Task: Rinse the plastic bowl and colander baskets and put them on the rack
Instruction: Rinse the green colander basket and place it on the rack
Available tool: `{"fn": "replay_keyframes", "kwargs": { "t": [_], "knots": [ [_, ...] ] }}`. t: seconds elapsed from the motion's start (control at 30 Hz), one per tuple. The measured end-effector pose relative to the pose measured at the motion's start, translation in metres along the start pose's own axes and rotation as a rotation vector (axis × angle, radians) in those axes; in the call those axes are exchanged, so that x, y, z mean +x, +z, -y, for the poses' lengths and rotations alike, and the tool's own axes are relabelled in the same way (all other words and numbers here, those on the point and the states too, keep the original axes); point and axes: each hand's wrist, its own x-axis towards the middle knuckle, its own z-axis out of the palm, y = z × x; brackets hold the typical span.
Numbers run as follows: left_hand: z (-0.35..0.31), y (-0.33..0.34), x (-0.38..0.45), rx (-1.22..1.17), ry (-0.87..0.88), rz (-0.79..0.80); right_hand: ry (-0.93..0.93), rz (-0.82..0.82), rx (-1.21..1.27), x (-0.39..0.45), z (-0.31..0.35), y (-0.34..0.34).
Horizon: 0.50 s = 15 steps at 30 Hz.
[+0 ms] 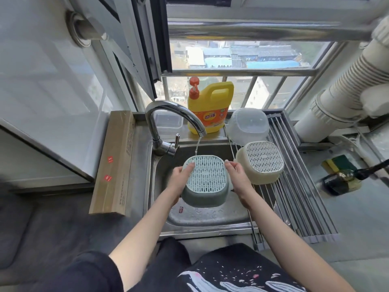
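Note:
A green colander basket (205,181) hangs upside down over the steel sink (210,217), its slotted base facing up. My left hand (181,180) grips its left side, with the fingertips on the base near the water stream. My right hand (237,178) lies against the basket's right side with straight fingers. Water runs from the curved faucet (168,114) onto the basket's far left corner. A cream colander basket (260,162) and a clear plastic bowl (248,125) lie upside down on the roll-up rack (299,186) at the right.
A yellow dish-soap bottle (210,106) stands behind the sink. A long cardboard box (115,163) lies left of the sink. A clear container (168,122) sits behind the faucet. Sponges (336,163) and a dark brush (345,180) lie on the counter right of the rack.

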Motion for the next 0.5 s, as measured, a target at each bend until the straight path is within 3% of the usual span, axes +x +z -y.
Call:
{"fn": "replay_keyframes", "kwargs": {
  "t": [0.13,0.3,0.5],
  "knots": [
    [-0.005,-0.001,-0.003,-0.007,0.039,0.044,-0.005,0.116,-0.063,-0.006,0.001,-0.011],
    [-0.007,-0.003,-0.015,0.009,0.16,-0.005,-0.125,0.006,-0.067,-0.012,0.002,-0.021],
    [0.01,0.004,-0.016,0.058,0.125,-0.069,-0.083,-0.004,-0.134,-0.014,-0.01,-0.028]
  ]
}}
